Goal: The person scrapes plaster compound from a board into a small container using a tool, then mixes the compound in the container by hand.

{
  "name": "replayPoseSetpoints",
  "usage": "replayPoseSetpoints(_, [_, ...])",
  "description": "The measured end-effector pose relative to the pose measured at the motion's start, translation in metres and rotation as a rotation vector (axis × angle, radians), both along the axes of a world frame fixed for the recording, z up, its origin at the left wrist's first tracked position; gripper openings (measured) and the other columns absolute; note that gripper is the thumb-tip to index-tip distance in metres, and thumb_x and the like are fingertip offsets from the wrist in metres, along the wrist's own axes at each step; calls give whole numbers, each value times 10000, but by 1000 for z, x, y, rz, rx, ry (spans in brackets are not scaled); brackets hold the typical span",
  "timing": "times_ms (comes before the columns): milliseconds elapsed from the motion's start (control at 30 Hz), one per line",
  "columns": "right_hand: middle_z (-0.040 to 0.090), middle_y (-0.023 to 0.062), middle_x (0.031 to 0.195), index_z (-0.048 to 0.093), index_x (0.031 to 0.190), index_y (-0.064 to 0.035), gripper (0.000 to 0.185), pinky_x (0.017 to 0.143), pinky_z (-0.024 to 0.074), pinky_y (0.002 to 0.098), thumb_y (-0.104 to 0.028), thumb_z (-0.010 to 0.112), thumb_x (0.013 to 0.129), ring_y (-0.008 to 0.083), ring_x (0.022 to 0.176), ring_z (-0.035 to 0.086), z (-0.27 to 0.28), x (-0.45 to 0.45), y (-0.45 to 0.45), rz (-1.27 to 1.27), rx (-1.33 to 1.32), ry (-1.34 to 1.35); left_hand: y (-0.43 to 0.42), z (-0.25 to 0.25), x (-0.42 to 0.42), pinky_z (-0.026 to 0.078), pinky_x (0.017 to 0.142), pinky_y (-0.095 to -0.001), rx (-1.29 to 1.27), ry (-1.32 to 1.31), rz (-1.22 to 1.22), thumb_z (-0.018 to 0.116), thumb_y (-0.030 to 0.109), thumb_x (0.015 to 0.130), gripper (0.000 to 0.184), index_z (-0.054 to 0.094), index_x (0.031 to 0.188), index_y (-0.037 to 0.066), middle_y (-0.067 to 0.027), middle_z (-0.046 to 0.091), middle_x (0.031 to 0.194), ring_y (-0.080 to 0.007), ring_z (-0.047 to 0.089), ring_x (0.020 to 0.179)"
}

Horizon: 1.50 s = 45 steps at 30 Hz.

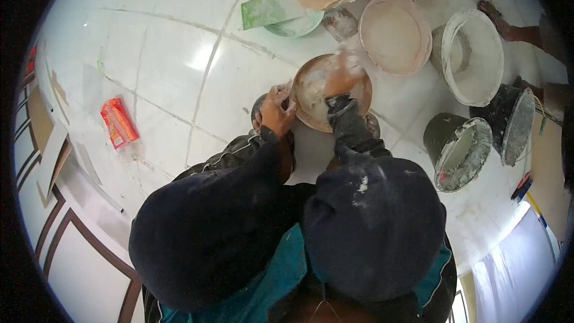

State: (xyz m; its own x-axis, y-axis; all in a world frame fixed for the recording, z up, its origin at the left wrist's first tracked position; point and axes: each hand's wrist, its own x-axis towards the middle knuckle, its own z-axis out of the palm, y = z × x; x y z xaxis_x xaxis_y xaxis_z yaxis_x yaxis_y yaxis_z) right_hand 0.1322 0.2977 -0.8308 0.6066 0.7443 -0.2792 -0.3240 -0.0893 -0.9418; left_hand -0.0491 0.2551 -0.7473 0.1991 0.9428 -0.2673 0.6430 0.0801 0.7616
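A round shallow basin (306, 98) with pale powdery material in it sits on the tiled floor between the person's feet. My left hand (278, 111) is at the basin's left rim, its fingers bent and whitened; whether it grips the rim or something small is not clear. Over the right part of the basin is my right hand (345, 76), smeared by motion and coated with white material, so its fingers cannot be made out.
Beyond the basin are a pinkish bucket (394, 34), a green bowl (310, 26) and a green-white board (263, 12). White (472, 63) and dark buckets (439, 134) stand right. A red packet (118, 124) lies left. Another person's feet (508, 29) show at right.
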Motion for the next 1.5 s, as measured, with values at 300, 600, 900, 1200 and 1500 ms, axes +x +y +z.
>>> replayPoseSetpoints(300, [617, 46, 744, 627, 852, -5, 204, 621, 484, 339, -197, 658, 913, 155, 652, 575, 34, -11, 26, -204, -29, 295, 6, 0, -2, 514, 824, -412, 36, 30, 37, 645, 116, 824, 462, 602, 1284, 94, -183, 608, 1100, -354, 625, 973])
replayPoseSetpoints(600, [577, 16, 745, 588, 943, -19, 166, 494, 472, 308, -154, 679, 906, 128, 565, 536, 54, 2, 25, -219, 57, 597, 2, 1, -9, 494, 864, -417, 13, 22, -3, 638, 72, 803, 489, 588, 1290, 66, -197, 587, 1124, -389, 596, 1012])
replayPoseSetpoints(900, [584, 55, 839, 620, 953, -49, 142, 557, 427, 345, -141, 675, 859, 192, 718, 571, 55, 24, 28, 184, -102, -844, 44, -10, -5, 498, 888, -445, 148, 50, -164, 619, 57, 786, 478, 605, 1264, 70, -222, 582, 1128, -415, 581, 1025])
replayPoseSetpoints(1200, [546, 1, 696, 587, 912, -26, 143, 477, 405, 296, -153, 650, 928, 112, 515, 488, 62, 6, 29, 85, 22, -73, 70, -15, -6, 487, 912, -446, 72, -12, -279, 637, 44, 767, 439, 629, 1206, 38, -234, 588, 1130, -418, 583, 1041])
replayPoseSetpoints(1500, [532, -19, 596, 608, 818, -23, 152, 499, 409, 280, -131, 644, 919, 82, 527, 482, 44, 16, 37, 114, 29, -468, 87, -18, -3, 475, 948, -453, -9, -72, -337, 618, 7, 770, 495, 599, 1261, 65, -241, 586, 1157, -428, 578, 1056])
